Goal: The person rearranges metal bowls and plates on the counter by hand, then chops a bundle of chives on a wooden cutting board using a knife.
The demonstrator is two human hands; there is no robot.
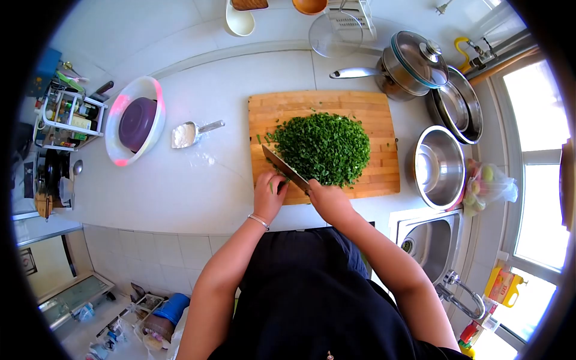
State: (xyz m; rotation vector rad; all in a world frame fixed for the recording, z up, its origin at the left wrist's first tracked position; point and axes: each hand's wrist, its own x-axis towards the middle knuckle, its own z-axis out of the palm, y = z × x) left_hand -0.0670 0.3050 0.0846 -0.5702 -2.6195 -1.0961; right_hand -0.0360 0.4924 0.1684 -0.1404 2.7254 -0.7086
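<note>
A large heap of finely chopped greens (327, 147) covers the middle of the wooden cutting board (381, 171). My right hand (330, 201) is closed around the handle of a kitchen knife (282, 164), whose wide blade points up and left along the heap's lower left edge. Close by the blade, at the board's lower left corner, is my left hand (270, 195). Its fingers are curled together, with a few green bits showing at them; whether they touch the blade I cannot tell. A bracelet circles the left wrist.
Left of the board lie a metal scoop of white powder (185, 135), some spilled powder, and a pale basin (158, 120) holding a purple bowl (138, 124). To the right stand a lidded saucepan (399, 81), a steel bowl (438, 168) and the sink (435, 255).
</note>
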